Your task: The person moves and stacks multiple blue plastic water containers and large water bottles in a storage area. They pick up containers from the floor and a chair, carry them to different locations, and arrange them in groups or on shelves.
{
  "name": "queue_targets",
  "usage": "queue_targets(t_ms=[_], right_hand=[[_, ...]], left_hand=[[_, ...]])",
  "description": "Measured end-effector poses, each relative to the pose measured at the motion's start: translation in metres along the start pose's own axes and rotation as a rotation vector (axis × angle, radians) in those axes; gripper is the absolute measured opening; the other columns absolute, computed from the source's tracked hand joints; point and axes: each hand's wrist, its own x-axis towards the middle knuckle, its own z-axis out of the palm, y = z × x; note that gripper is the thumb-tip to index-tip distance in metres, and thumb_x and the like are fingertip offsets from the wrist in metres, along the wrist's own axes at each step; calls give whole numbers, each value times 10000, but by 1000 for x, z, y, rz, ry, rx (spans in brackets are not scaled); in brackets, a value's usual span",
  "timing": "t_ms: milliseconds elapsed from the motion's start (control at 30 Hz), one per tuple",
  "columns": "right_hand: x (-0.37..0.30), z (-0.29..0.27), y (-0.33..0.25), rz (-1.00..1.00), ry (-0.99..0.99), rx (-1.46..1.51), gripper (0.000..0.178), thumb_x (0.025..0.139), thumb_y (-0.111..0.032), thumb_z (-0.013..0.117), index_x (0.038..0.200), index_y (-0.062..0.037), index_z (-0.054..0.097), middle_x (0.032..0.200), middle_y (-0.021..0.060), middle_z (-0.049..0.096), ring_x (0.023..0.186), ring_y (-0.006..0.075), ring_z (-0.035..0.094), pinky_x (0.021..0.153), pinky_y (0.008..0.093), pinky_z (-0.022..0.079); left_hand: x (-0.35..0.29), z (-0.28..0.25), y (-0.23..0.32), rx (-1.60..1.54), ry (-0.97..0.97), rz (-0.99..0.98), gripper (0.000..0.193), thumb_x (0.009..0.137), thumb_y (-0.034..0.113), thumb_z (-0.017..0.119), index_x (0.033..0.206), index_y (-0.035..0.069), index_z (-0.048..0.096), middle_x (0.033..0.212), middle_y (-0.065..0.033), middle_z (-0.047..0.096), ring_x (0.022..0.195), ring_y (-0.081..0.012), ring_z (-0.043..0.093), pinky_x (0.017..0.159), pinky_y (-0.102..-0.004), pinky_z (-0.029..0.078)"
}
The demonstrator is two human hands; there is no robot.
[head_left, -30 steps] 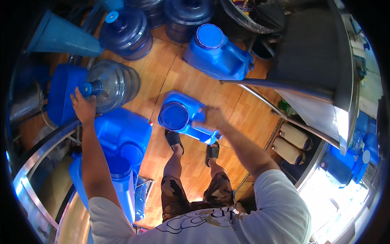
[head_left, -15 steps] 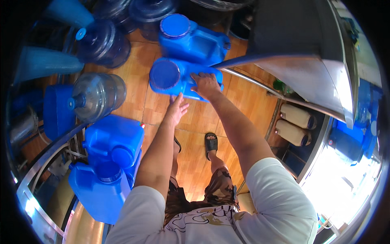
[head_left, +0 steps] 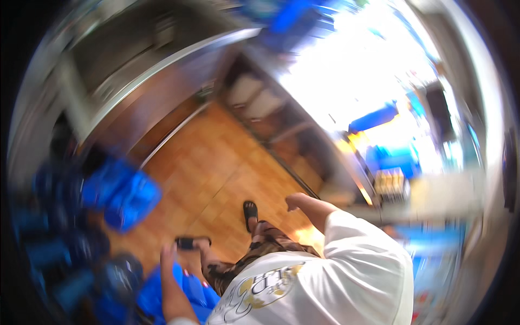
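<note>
My left hand (head_left: 168, 253) hangs low beside a group of blue plastic jugs (head_left: 189, 292), apart from them as far as the blur shows. Its fingers point forward, slightly apart, with nothing visible in them. On the other side, my right hand (head_left: 293, 201) is held out over the floor near the low shelf. Motion smears its fingers, which look curled, and no object shows there. Two more blue jugs stand on the floor at the left, the nearer jug (head_left: 131, 201) close against the farther jug (head_left: 98, 181). Neither hand touches those two.
Ahead is a metal-edged counter (head_left: 179, 62) with a rail beneath it. A low shelf (head_left: 281, 124) holding pale containers runs along the right of the tiled floor (head_left: 211, 162). Large water bottles (head_left: 119, 276) crowd the left. Bright light comes in at upper right.
Both hands have come off the blue jug and dropped back, apart from each other. My view and body have turned to the right, so the jugs now lie at the left.
</note>
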Motion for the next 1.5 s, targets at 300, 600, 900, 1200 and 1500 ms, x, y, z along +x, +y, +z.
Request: queue_targets(t_ms=[300, 600, 900, 1200, 1500], right_hand=[[-77, 145, 195, -376, 809, 897, 600, 858, -393, 685, 1359, -94, 545, 1281, 132, 641, 1209, 311, 589, 995, 418, 478], [-70, 285, 447, -116, 937, 1182, 521, 861, -323, 699, 1297, -58, 593, 1164, 153, 682, 1090, 302, 645, 936, 388, 511], [-69, 276, 728, 98, 1358, 1621, 505, 864, -324, 713, 1268, -38, 610, 1060, 145, 700, 988, 261, 673, 878, 373, 530], [-72, 214, 1031, 241, 1937, 1526, 515, 930, -373, 646, 1303, -24, 578, 1249, 225, 629, 1169, 328, 613, 986, 406, 480], [-36, 77, 1227, 293, 1550, 1562, 1038, 750, -538, 768, 1484, 40, 316, 1446, 273, 466, 1338, 366, 484, 1089, 421, 414]], left_hand=[[-147, 101, 110, 164, -517, -282, 489, 907, 456, 661, 1079, 0, 624, 946, -172, 674, 865, -253, 649, 749, -428, 518], [-48, 264, 449, 55, -395, 248, 503, 882, 258, 744, 1268, -20, 579, 1168, -119, 660, 1065, -202, 618, 922, -350, 494], [-66, 388, 991, 0, -317, 1006, 560, 889, 222, 717, 1366, -3, 527, 1197, -106, 628, 1029, -178, 574, 942, -332, 463], [-165, 608, 1383, 484, -24, 1490, 757, 884, 504, 658, 1461, 68, 436, 1434, -208, 509, 1311, -374, 508, 1102, -455, 397], [-119, 696, 1459, 861, 24, 993, 748, 860, 408, 658, 1505, 145, 386, 1355, -157, 595, 1251, -328, 575, 1062, -444, 441]])
